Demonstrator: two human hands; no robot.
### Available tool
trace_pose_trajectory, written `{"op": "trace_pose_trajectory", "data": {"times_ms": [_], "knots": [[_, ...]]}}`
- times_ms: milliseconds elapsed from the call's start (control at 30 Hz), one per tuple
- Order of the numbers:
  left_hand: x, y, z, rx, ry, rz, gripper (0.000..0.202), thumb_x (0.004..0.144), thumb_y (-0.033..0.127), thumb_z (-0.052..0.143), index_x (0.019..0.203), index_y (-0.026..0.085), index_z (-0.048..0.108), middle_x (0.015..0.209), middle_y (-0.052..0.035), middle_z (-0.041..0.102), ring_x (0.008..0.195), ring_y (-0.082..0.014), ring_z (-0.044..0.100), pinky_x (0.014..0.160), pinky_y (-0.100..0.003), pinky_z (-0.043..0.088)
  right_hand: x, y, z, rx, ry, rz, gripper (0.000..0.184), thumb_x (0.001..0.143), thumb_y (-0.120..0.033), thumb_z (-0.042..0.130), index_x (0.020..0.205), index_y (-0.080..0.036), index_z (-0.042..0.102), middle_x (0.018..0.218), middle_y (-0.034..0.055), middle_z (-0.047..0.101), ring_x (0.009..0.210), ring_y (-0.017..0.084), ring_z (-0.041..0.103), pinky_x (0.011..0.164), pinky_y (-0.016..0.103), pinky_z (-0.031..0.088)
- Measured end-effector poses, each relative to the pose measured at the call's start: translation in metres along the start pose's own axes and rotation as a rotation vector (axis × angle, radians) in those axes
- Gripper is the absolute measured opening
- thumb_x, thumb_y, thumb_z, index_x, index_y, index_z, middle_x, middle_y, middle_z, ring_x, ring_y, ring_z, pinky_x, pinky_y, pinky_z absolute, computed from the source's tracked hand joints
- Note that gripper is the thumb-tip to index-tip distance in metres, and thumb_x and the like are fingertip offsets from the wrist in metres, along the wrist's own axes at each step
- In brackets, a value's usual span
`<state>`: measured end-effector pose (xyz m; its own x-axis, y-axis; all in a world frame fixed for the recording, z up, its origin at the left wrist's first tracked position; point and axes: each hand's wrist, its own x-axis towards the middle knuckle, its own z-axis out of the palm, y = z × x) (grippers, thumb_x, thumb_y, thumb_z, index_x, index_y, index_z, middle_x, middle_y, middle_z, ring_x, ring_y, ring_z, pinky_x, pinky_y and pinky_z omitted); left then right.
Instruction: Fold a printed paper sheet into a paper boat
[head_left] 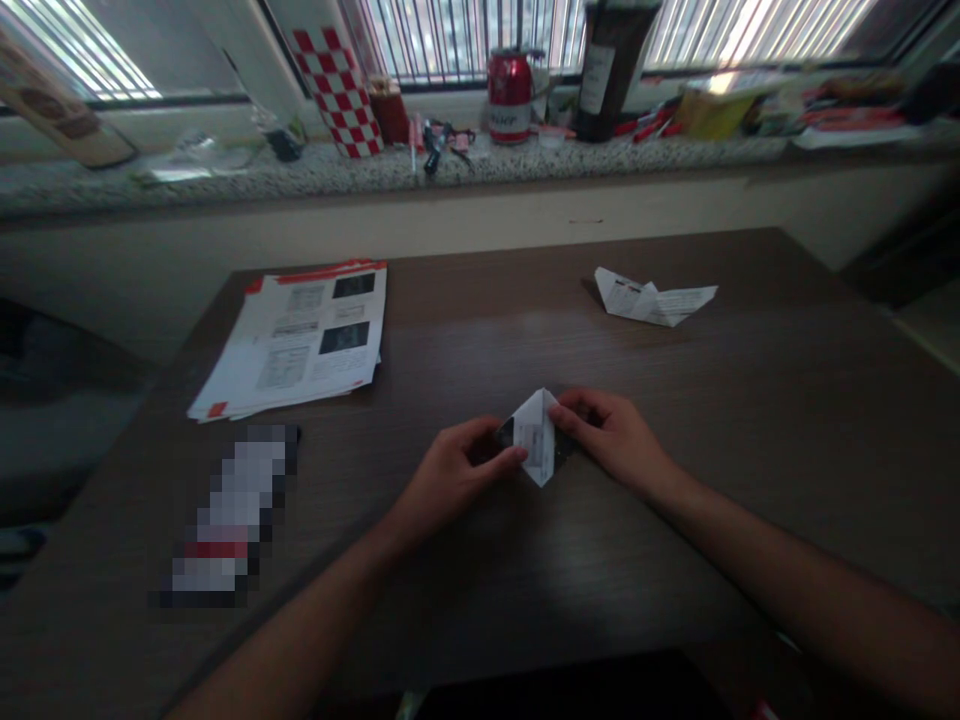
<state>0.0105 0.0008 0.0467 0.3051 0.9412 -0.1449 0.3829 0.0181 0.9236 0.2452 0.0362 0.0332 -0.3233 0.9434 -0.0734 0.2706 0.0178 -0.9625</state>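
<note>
A small folded piece of printed paper (537, 436), diamond-shaped, is held just above the dark wooden table (675, 520). My left hand (450, 478) pinches its left corner with thumb and fingers closed. My right hand (611, 435) grips its right side, fingers curled on the paper. A finished paper boat (652, 299) lies on the table at the far right, well apart from both hands.
A stack of printed sheets (300, 340) lies at the far left of the table. A blurred-out flat object (229, 515) lies near the left front. The stone windowsill (225, 175) behind holds a red can (509, 95), a checkered box (336, 90) and clutter.
</note>
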Motion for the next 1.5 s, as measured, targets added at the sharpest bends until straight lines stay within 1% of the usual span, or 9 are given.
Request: {"op": "trace_pose_trajectory", "data": {"times_ms": [200, 367, 533, 633, 733, 867, 1100, 1300, 1500], "knots": [[0.0, 0.0, 0.001, -0.068, 0.089, -0.031, 0.024, 0.094, 0.039, 0.072, 0.105, 0.018, 0.074, 0.092, -0.004, 0.077, 0.079, -0.0189, 0.071, 0.069, -0.028, 0.055, 0.0, 0.001, 0.0, 0.062, -0.037, 0.008, 0.027, 0.095, -0.047, 0.067, 0.098, -0.021, 0.072, 0.09, 0.0039, 0.075, 0.079, 0.018, 0.068, 0.071, 0.031, 0.053], [0.001, -0.003, -0.002, -0.128, 0.213, -0.042, 0.025, 0.092, 0.041, 0.075, 0.099, 0.018, 0.07, 0.091, -0.005, 0.078, 0.079, -0.0197, 0.073, 0.068, -0.029, 0.057, -0.001, 0.005, 0.001, 0.132, -0.091, 0.113, 0.03, 0.093, -0.05, 0.069, 0.101, -0.022, 0.07, 0.097, 0.0053, 0.074, 0.083, 0.018, 0.068, 0.064, 0.028, 0.053], [0.002, -0.001, -0.002, -0.132, 0.12, -0.011, 0.02, 0.093, 0.036, 0.074, 0.104, 0.019, 0.076, 0.095, -0.0043, 0.08, 0.081, -0.0184, 0.074, 0.071, -0.028, 0.058, 0.0, 0.004, -0.001, 0.203, -0.133, 0.119, 0.033, 0.092, -0.05, 0.072, 0.111, -0.023, 0.072, 0.102, 0.0061, 0.076, 0.09, 0.02, 0.07, 0.071, 0.03, 0.056], [0.001, 0.001, 0.0, -0.075, 0.088, 0.011, 0.018, 0.095, 0.034, 0.072, 0.105, 0.02, 0.078, 0.096, -0.0041, 0.08, 0.083, -0.0188, 0.073, 0.073, -0.028, 0.057, -0.001, 0.002, 0.0, 0.109, -0.169, 0.055, 0.028, 0.092, -0.047, 0.073, 0.103, -0.022, 0.076, 0.094, 0.0048, 0.077, 0.086, 0.019, 0.07, 0.076, 0.032, 0.054], [-0.001, -0.001, 0.003, -0.004, 0.099, 0.035, 0.018, 0.096, 0.033, 0.07, 0.105, 0.02, 0.078, 0.097, -0.0042, 0.08, 0.085, -0.0195, 0.073, 0.074, -0.029, 0.057, -0.002, 0.001, 0.003, -0.007, -0.164, 0.019, 0.024, 0.094, -0.045, 0.07, 0.092, -0.022, 0.077, 0.086, 0.0031, 0.076, 0.081, 0.019, 0.068, 0.074, 0.032, 0.051], [-0.001, -0.004, 0.006, 0.06, 0.125, 0.082, 0.019, 0.099, 0.036, 0.068, 0.104, 0.02, 0.077, 0.094, -0.0025, 0.077, 0.083, -0.0185, 0.07, 0.073, -0.028, 0.054, -0.003, 0.001, 0.008, -0.035, -0.127, 0.002, 0.024, 0.094, -0.044, 0.069, 0.088, -0.021, 0.076, 0.082, 0.0024, 0.075, 0.078, 0.019, 0.067, 0.071, 0.031, 0.049], [0.001, -0.002, 0.009, 0.055, 0.121, 0.085, 0.021, 0.1, 0.035, 0.066, 0.087, 0.018, 0.07, 0.079, 0.0, 0.069, 0.073, -0.0149, 0.063, 0.065, -0.024, 0.047, -0.008, 0.0, 0.012, -0.026, -0.163, -0.021, 0.023, 0.096, -0.041, 0.069, 0.087, -0.021, 0.075, 0.081, 0.0012, 0.073, 0.076, 0.017, 0.065, 0.068, 0.029, 0.047], [0.002, -0.001, 0.007, 0.02, 0.105, 0.074, 0.02, 0.1, 0.035, 0.067, 0.089, 0.018, 0.071, 0.079, -0.0001, 0.07, 0.07, -0.0141, 0.062, 0.064, -0.024, 0.047, -0.009, -0.003, 0.011, -0.011, -0.153, -0.033, 0.022, 0.096, -0.04, 0.069, 0.088, -0.021, 0.074, 0.081, 0.0009, 0.073, 0.076, 0.017, 0.066, 0.068, 0.028, 0.047], [0.001, -0.001, 0.001, 0.052, 0.041, 0.061, 0.022, 0.1, 0.037, 0.066, 0.091, 0.019, 0.074, 0.082, -0.001, 0.073, 0.073, -0.0152, 0.065, 0.067, -0.024, 0.049, -0.006, 0.0, 0.005, -0.032, -0.061, -0.043, 0.023, 0.096, -0.042, 0.069, 0.09, -0.021, 0.075, 0.082, 0.0018, 0.073, 0.075, 0.017, 0.066, 0.066, 0.028, 0.047]]}}
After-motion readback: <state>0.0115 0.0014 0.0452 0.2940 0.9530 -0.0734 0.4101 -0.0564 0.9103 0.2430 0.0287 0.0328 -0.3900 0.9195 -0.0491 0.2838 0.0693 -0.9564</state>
